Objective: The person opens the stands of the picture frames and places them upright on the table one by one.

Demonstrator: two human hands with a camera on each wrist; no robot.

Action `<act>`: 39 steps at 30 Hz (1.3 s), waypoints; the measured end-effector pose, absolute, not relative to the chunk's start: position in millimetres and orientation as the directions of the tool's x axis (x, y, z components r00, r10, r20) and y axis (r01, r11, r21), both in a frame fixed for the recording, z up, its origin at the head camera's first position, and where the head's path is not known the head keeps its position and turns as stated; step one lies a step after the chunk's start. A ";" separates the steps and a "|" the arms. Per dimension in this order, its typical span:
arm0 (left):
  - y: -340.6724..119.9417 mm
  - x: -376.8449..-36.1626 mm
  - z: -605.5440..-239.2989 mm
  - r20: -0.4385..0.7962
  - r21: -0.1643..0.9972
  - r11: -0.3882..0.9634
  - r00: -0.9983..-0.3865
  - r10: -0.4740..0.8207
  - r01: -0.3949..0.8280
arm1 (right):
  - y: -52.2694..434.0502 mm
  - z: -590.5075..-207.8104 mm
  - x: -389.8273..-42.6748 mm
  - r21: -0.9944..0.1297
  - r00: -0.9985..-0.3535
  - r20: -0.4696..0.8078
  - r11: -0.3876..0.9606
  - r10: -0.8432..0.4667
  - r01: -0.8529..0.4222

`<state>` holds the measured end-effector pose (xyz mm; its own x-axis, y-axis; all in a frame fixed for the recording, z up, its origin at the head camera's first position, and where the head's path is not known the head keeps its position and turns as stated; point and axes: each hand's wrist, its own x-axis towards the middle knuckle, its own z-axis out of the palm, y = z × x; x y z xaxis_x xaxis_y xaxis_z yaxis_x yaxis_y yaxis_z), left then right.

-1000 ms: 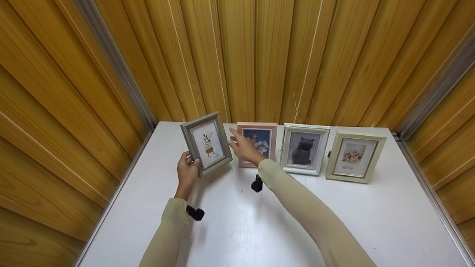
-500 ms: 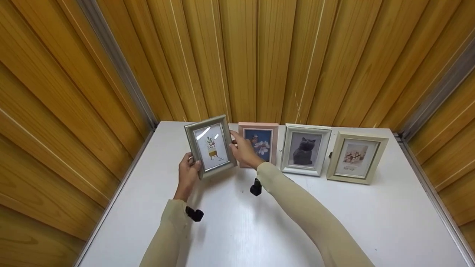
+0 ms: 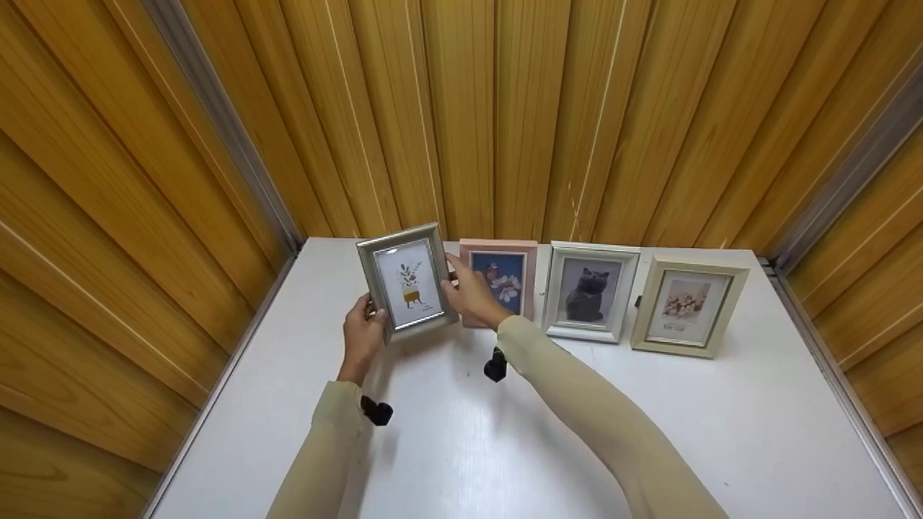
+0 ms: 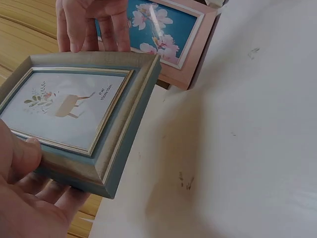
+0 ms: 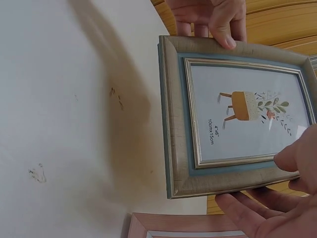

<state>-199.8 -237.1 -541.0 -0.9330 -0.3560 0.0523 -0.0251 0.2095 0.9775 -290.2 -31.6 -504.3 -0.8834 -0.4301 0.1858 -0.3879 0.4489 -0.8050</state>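
Both hands hold a greenish-gold picture frame (image 3: 409,286) with a plant-pot drawing behind its glass. It leans over the left back of the table, and its shadow falls on the white top beneath. My left hand (image 3: 363,330) grips the lower left side; in the left wrist view its thumb (image 4: 27,153) presses the front while the fingers go underneath. On the opposite side, my right hand (image 3: 474,294) pinches the edge, thumb on the front and fingers behind, as the right wrist view shows. Right behind that hand stands a pink picture frame (image 3: 499,246) with a blossom picture, partly covered.
Right of the pink one, a white picture frame (image 3: 591,333) with a grey cat and a cream picture frame (image 3: 674,348) with flowers stand in a row on the white table (image 3: 461,447). Yellow wood-panelled walls (image 3: 530,122) enclose the back and sides.
The right hand, fingers spread beside the greenish-gold frame a second ago, has closed on its right side. The frame has turned to face the head camera more. The left hand keeps its grip.
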 end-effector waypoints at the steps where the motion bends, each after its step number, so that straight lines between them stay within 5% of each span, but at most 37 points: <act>1: -237.5 -201.2 -540.2 0.054 0.973 0.229 -0.931 -0.360 -0.032 | -32.0 -503.7 -288.9 -0.808 -0.884 0.181 0.447 -0.431 -0.384; 11: -238.7 -226.9 -537.9 0.080 0.921 0.378 -0.903 -0.421 -0.095 | -38.6 -501.6 -275.2 -0.866 -0.907 0.110 0.408 -0.407 -0.288; 21: -244.4 -243.6 -548.2 0.001 0.909 0.375 -0.897 -0.441 -0.183 | -44.3 -512.2 -261.4 -0.872 -0.902 0.098 0.400 -0.421 -0.282; 39: -238.1 -262.6 -554.6 0.042 0.902 0.406 -0.905 -0.424 -0.148 | -43.8 -516.8 -264.9 -0.867 -0.924 0.100 0.423 -0.369 -0.262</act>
<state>-262.6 -238.1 -554.6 -0.9046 -0.4242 0.0422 -0.1485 0.4062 0.9016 -264.9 -43.8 -516.8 -0.9243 -0.3685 0.0996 -0.2621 0.4230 -0.8674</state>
